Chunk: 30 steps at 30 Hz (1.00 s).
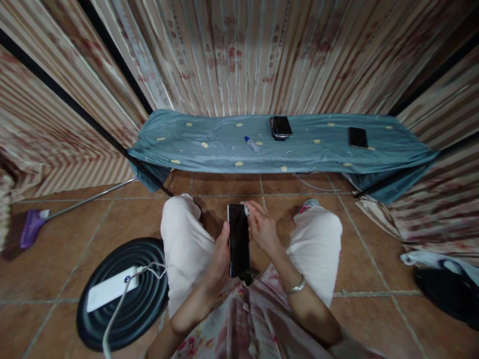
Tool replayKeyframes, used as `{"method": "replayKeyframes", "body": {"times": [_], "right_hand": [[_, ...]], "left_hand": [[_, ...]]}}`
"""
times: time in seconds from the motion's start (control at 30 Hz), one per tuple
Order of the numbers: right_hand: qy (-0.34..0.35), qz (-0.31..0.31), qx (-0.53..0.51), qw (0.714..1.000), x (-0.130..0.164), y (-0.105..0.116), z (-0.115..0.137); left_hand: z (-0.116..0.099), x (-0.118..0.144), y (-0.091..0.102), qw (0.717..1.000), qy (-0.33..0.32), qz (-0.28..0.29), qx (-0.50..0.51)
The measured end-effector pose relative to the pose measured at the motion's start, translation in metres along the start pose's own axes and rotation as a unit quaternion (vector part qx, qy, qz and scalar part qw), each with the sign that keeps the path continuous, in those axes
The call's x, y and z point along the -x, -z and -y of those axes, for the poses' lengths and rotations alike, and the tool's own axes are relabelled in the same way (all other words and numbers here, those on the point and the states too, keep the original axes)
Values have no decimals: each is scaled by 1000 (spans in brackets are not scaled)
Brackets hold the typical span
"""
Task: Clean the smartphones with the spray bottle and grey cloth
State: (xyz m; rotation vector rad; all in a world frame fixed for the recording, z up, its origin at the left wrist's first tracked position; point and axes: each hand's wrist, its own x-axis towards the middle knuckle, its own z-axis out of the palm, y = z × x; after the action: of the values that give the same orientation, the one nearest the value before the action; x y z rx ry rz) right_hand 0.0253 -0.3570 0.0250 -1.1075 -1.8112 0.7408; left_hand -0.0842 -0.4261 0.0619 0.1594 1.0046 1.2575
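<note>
A smartphone with a dark screen is held upright between my knees, its lower end near my lap. My left hand grips it along the left edge, thumb on the side. At the phone's upper right corner, the bent fingers of my right hand press together around a small whitish thing, too little of which shows to name. Beyond my knees, a small bottle with a blue cap lies on a blue cloth-covered shelf. A stack of phone-like devices sits behind it, and another dark device lies farther right.
On my left, a white power bank with a cable rests on a round black ridged seat. A purple broom lies on the tiled floor. Black poles and striped curtains surround the shelf. A dark object is at right.
</note>
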Motion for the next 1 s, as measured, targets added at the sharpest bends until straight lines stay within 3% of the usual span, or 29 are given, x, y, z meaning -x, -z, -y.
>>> {"method": "replayKeyframes", "body": {"times": [0.07, 0.17, 0.33, 0.47, 0.7, 0.83, 1.0], "right_hand": [[-99, 1, -101, 990, 2, 0, -1], [-243, -5, -247, 938, 3, -2, -3], [-279, -53, -410, 867, 1, -5, 1], [-304, -69, -461, 831, 1, -4, 9], [-323, -16, -495, 807, 2, 5, 14], [-321, -1, -489, 811, 5, 7, 17], [-304, -40, -457, 835, 6, 5, 12]], "left_hand": [[-3, 1, -4, 1000, -2, 3, 7], [-6, 0, -7, 1000, 18, 15, 14], [-3, -4, -1, 999, 42, 16, 6], [-2, -8, 8, 1000, 28, -3, -9], [-11, -14, 9, 999, 8, -15, -29], [-14, -21, 10, 995, -76, -22, -67], [-17, -25, 15, 975, -177, -63, -117]]}}
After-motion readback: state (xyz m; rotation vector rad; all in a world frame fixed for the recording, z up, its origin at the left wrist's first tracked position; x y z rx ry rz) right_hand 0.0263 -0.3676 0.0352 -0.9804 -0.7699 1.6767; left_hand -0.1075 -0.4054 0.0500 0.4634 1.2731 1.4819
